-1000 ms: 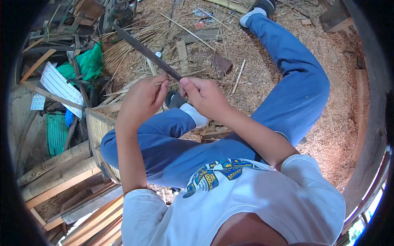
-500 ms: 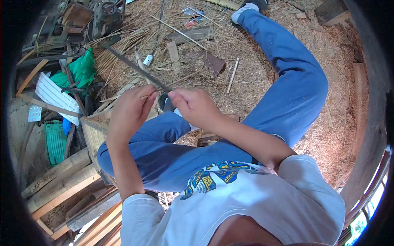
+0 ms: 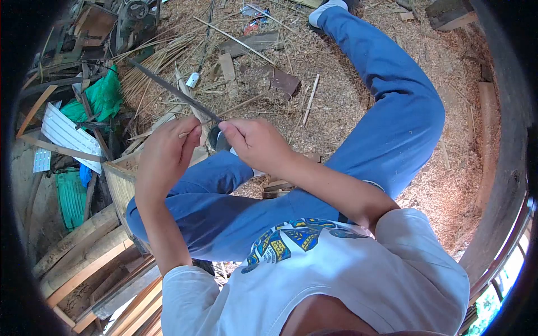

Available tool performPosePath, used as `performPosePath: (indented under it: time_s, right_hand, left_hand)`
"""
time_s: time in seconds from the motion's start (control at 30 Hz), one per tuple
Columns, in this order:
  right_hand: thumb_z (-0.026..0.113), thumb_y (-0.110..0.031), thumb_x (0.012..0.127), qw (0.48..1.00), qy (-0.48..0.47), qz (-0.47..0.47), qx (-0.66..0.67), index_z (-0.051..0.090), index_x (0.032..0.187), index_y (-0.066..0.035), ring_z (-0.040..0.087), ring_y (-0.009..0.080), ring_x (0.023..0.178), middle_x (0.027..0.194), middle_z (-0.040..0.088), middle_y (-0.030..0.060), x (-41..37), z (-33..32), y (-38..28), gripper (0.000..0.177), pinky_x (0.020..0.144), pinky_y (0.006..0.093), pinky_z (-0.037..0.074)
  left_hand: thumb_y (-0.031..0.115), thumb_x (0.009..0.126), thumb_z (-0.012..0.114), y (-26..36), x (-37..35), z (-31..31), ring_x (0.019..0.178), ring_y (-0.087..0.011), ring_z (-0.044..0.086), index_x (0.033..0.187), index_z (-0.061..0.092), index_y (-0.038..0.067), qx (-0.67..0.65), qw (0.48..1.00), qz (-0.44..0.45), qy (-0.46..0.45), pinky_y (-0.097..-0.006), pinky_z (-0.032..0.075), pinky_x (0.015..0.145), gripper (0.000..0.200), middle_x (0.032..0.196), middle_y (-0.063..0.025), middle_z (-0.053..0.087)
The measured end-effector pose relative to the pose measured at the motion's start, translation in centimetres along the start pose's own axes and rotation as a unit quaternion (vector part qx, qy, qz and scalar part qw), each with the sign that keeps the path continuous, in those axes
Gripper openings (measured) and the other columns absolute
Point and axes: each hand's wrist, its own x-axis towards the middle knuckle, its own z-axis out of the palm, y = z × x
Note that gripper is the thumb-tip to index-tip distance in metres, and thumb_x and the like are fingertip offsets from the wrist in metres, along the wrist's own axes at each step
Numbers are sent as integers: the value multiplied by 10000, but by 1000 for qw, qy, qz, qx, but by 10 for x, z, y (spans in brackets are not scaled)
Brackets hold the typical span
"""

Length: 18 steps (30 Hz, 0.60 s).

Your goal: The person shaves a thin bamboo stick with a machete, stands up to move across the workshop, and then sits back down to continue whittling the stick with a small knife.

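My right hand (image 3: 255, 143) is closed around the near end of a long, narrow dark blade (image 3: 174, 89), thumb laid along it. The blade slants away to the upper left, over the littered ground. Close by on the left, my left hand (image 3: 165, 157) is closed, its thumb and fingers pinched together. A thin pale stick (image 3: 183, 135) shows at its fingertips; most of it is hidden by the hand. The two hands are a small gap apart, above my bent leg. My right hand's fingers are mostly hidden from view.
A wooden box (image 3: 120, 182) stands beside my knee, with stacked planks (image 3: 84, 263) below it. A bundle of thin strips (image 3: 148, 75), a green plastic bag (image 3: 103, 95) and a white corrugated sheet (image 3: 70, 131) lie left. Shavings cover the ground (image 3: 414, 162); a dark beam (image 3: 513, 140) curves along the right.
The whole view has shifted slightly, so hands, blade and ground appear a little farther left. Both hands keep their hold, and the blade keeps much the same slant.
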Motion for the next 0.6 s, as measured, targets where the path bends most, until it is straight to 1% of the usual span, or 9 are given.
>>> performPosePath:
  time_s: [0.03,0.13,0.2,0.23,0.33,0.43,0.53,0.6]
  right_hand:
    - [558,-287,1056,1000,-2,8,-6,685,926,-9,618,385,619,690,623,201,0,0,-1,332,589,448,470]
    - [552,-307,1060,1000,-14,-14,-16,680,908,-9,613,387,614,678,610,204,1,-4,-6,358,583,454,464]
    - [547,-319,1062,1000,0,17,-10,656,874,-6,603,396,611,664,594,204,2,-2,2,381,577,462,456]
    - [545,-325,1063,1000,7,30,-6,644,856,-5,599,401,610,658,587,203,3,-2,3,394,574,466,451]
    - [542,-336,1066,1000,-5,30,3,647,860,-6,590,407,607,653,584,200,7,-5,0,403,570,469,450]
    - [539,-344,1067,999,18,-41,-3,663,880,-10,590,413,607,664,593,207,1,-7,-4,402,573,470,453]
    - [539,-338,1065,999,36,11,-16,657,869,-7,586,417,603,666,589,213,2,-2,11,402,571,473,450]
    - [540,-334,1064,999,15,34,-12,653,865,-6,594,422,614,675,593,219,2,-5,9,400,573,474,451]
  left_hand:
    - [134,1007,575,0,1,0,786,-369,608,900,560,43,-7,1000,3,2,-473,461,690,141,786,-145,604]
    - [129,1005,577,1,4,6,782,-370,605,895,555,41,-17,1000,11,7,-474,459,688,143,785,-146,601]
    - [121,1005,576,1,5,8,775,-372,599,886,545,39,-4,999,24,20,-473,456,685,147,777,-146,592]
    - [117,1005,575,0,5,8,771,-373,596,885,540,39,-11,1000,16,21,-473,454,683,147,772,-146,585]
    - [106,1004,571,-1,6,6,763,-376,587,885,525,36,-21,999,11,22,-473,447,678,146,760,-146,566]
    - [105,1004,569,2,8,10,763,-376,583,890,518,32,-18,999,23,20,-474,444,676,144,758,-146,558]
    - [108,1005,569,2,8,8,767,-373,584,895,520,29,-10,999,30,20,-474,446,679,144,763,-147,560]
    - [108,1004,570,-4,6,7,767,-373,585,898,525,28,-7,999,29,36,-474,449,683,141,763,-147,562]
